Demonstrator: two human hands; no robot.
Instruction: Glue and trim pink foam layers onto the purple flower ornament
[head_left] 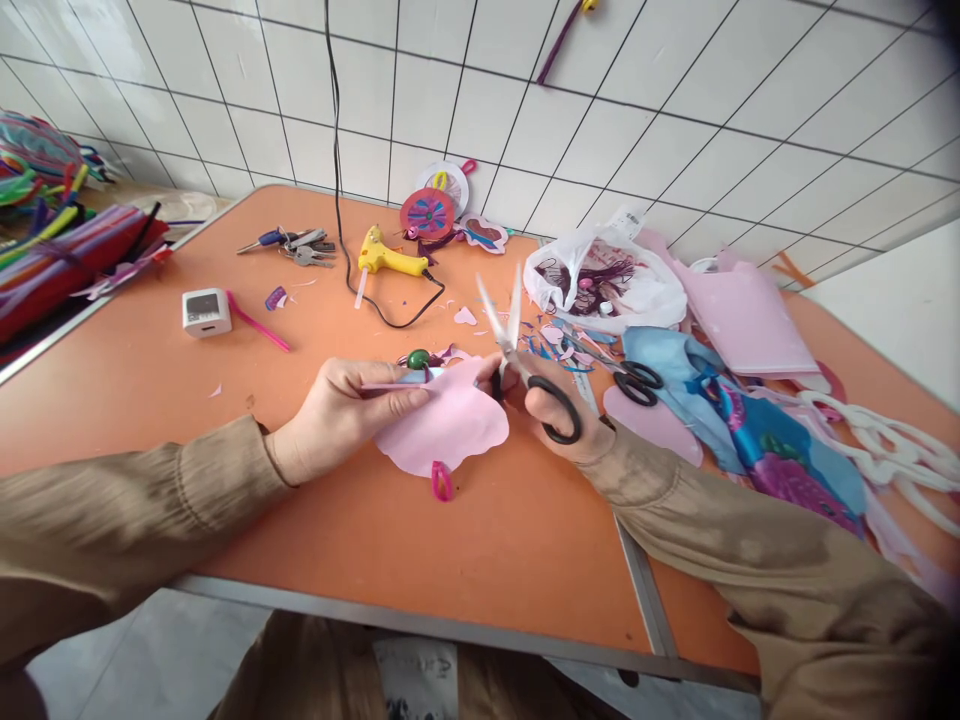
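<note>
My left hand [337, 410] pinches a pink fabric piece [442, 425] with a wavy edge between thumb and fingers. A small magenta loop [442, 481] sticks out at its lower edge. Just beyond the fabric show a green bead [418, 359] and some dark purple strands, partly hidden by it. In my right hand [559, 415] are black-handled scissors [513, 325], blades parted and pointing up and away. The fingertips of that hand touch the right side of the fabric.
Behind lie a yellow glue gun [394, 260] with its black cord, keys [307, 246] and a white cube [206, 312]. To the right are a plastic bag [607, 285] of tassels, a second pair of scissors [637, 380], scraps and blue fabric [675, 370]. Pipe cleaners [67, 260] fill the left edge.
</note>
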